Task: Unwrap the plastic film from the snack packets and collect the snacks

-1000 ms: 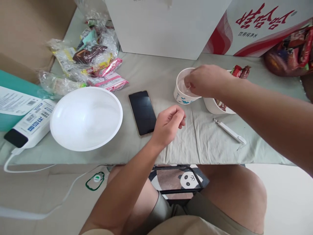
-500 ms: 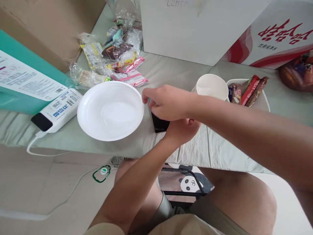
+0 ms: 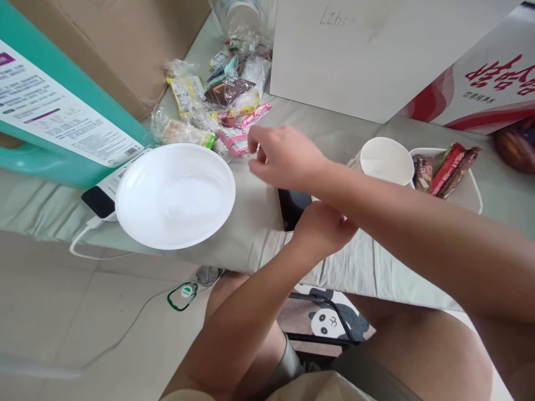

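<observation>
My right hand [image 3: 285, 159] reaches across to the left, just above the grey cloth between the white bowl [image 3: 175, 195] and the pile of wrapped snacks [image 3: 228, 103]. Its fingertips are pinched together near a pink wrapper [image 3: 234, 140]; what they hold, if anything, is too small to make out. My left hand [image 3: 324, 227] rests on the cloth under the right forearm, fingers curled in, beside a dark phone [image 3: 291, 207]. A white paper cup [image 3: 387, 161] stands to the right of the right arm.
A white tray [image 3: 474, 184] with snack bars sits right of the cup. A power bank [image 3: 100, 199] with a cable lies left of the bowl, by a teal box [image 3: 62, 111]. A white box [image 3: 376, 55], a red-and-white carton [image 3: 493, 83] and cardboard [image 3: 125, 44] line the back.
My right hand left the paper cup and swung left over the phone toward the snack pile. My left hand stayed beside the phone. The view shifted left.
</observation>
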### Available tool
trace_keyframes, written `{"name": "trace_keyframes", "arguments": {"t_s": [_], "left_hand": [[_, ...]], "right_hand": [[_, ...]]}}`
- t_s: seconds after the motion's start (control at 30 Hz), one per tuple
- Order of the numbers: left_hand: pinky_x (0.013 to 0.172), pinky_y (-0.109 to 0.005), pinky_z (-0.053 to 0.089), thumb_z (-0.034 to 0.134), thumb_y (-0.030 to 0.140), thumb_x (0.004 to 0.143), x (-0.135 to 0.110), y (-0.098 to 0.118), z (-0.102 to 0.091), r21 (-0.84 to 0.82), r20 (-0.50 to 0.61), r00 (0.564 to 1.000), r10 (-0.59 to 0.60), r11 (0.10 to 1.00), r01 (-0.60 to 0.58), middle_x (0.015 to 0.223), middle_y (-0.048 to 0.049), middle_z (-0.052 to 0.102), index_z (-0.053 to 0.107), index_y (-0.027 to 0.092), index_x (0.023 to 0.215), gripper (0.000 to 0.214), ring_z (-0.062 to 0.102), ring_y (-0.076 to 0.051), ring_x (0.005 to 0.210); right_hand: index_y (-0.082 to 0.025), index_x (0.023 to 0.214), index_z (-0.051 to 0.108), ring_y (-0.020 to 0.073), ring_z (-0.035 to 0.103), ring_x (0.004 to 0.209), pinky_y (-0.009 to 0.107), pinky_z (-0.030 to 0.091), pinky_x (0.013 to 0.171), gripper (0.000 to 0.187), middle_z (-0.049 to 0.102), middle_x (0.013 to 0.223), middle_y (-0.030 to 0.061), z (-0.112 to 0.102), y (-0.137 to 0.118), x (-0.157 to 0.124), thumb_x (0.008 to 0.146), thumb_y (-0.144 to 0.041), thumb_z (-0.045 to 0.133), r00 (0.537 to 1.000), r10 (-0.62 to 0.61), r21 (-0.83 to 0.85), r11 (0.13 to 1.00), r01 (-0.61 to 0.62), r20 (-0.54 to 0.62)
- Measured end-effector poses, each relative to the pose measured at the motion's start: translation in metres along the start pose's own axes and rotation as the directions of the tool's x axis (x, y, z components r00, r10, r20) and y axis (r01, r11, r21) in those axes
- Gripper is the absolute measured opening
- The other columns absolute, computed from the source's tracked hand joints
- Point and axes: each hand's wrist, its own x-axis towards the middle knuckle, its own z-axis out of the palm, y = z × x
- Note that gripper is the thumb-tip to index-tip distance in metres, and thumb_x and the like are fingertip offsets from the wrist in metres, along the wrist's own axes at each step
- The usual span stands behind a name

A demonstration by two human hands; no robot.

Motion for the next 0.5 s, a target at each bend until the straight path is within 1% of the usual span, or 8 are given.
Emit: {"name": "trace_keyframes", "arguments": {"t_s": [0.03, 0.07, 0.1, 0.17, 0.23, 0.33, 0.43, 0.5], "left_hand": [[0.070, -0.036, 0.050, 0.059, 0.036, 0.097, -0.001, 0.002, -0.002, 0.034, 0.006, 1.000, -0.009, 0.999, 0.008, 0.086, -0.0065, 0.071, 0.067, 0.019, 0.092, 0.020, 0.065, -0.024, 0.083], [0.063, -0.035, 0.043, 0.058, 0.038, 0.095, -0.001, 0.003, -0.004, 0.058, 0.003, 1.000, -0.013, 0.998, 0.013, 0.071, -0.0041, 0.064, 0.061, 0.020, 0.078, 0.025, 0.059, -0.022, 0.071], [0.059, -0.035, 0.036, 0.058, 0.039, 0.094, -0.002, 0.004, -0.005, 0.071, -0.012, 1.000, -0.015, 0.997, 0.015, 0.061, -0.0022, 0.056, 0.052, 0.022, 0.068, 0.032, 0.052, -0.020, 0.063], [0.058, -0.035, 0.028, 0.059, 0.036, 0.090, -0.001, 0.003, -0.006, 0.070, -0.063, 0.998, -0.016, 0.997, 0.021, 0.055, 0.0001, 0.045, 0.038, 0.024, 0.060, 0.039, 0.041, -0.017, 0.058], [0.057, -0.034, 0.026, 0.061, 0.031, 0.087, -0.001, 0.002, -0.007, 0.055, -0.102, 0.994, -0.042, 0.997, 0.048, 0.054, 0.0011, 0.041, 0.031, 0.024, 0.058, 0.042, 0.036, -0.015, 0.057], [0.056, -0.034, 0.025, 0.062, 0.028, 0.083, 0.001, 0.001, -0.009, 0.043, -0.111, 0.990, -0.087, 0.995, 0.092, 0.054, 0.0016, 0.040, 0.031, 0.024, 0.058, 0.041, 0.031, -0.015, 0.055], [0.056, -0.034, 0.026, 0.061, 0.030, 0.083, 0.002, 0.002, -0.009, 0.041, -0.098, 0.992, -0.078, 0.996, 0.082, 0.055, 0.0012, 0.042, 0.034, 0.024, 0.057, 0.037, 0.031, -0.015, 0.055], [0.057, -0.034, 0.027, 0.059, 0.032, 0.084, 0.002, 0.004, -0.009, 0.025, -0.086, 0.994, -0.064, 0.997, 0.067, 0.056, 0.0010, 0.044, 0.037, 0.024, 0.058, 0.035, 0.035, -0.016, 0.055]], "right_hand": [[-0.019, 0.120, 0.059, 0.0269, 0.068, 0.106, 0.035, 0.055, 0.083, 0.032, 0.071, 0.118, 0.0099, 0.001, 0.007, 0.008, 0.088, -0.018, 0.062, 0.998, -0.014, -0.115, 0.993, 0.007, -0.061], [-0.020, 0.126, 0.057, 0.0286, 0.067, 0.111, 0.035, 0.055, 0.084, 0.040, 0.069, 0.127, 0.0114, 0.003, 0.014, 0.017, 0.087, -0.020, 0.066, 0.997, -0.032, -0.201, 0.979, 0.016, -0.077], [-0.021, 0.132, 0.055, 0.0303, 0.066, 0.116, 0.036, 0.056, 0.086, 0.049, 0.066, 0.134, 0.0128, 0.006, 0.020, 0.026, 0.085, -0.023, 0.071, 0.998, -0.037, -0.259, 0.966, 0.021, -0.059], [-0.022, 0.139, 0.052, 0.0327, 0.064, 0.123, 0.037, 0.056, 0.089, 0.063, 0.063, 0.141, 0.0144, 0.014, 0.028, 0.043, 0.082, -0.028, 0.077, 1.000, -0.028, -0.337, 0.941, 0.023, -0.009], [-0.022, 0.139, 0.053, 0.0330, 0.064, 0.124, 0.038, 0.055, 0.091, 0.058, 0.064, 0.140, 0.0143, 0.022, 0.032, 0.053, 0.085, -0.026, 0.074, 1.000, -0.026, -0.383, 0.923, 0.019, -0.013], [-0.022, 0.133, 0.059, 0.0308, 0.066, 0.118, 0.037, 0.053, 0.087, 0.042, 0.069, 0.133, 0.0127, 0.025, 0.034, 0.054, 0.091, -0.016, 0.061, 0.996, -0.049, -0.426, 0.904, 0.014, -0.072], [-0.022, 0.130, 0.061, 0.0289, 0.068, 0.109, 0.034, 0.048, 0.078, 0.036, 0.072, 0.129, 0.0109, 0.017, 0.033, 0.043, 0.096, -0.014, 0.050, 0.995, -0.037, -0.455, 0.891, -0.008, -0.091], [-0.023, 0.127, 0.062, 0.0277, 0.069, 0.103, 0.034, 0.044, 0.073, 0.034, 0.073, 0.126, 0.0094, 0.009, 0.032, 0.037, 0.099, -0.016, 0.044, 0.991, -0.022, -0.459, 0.887, -0.041, -0.131]]}}
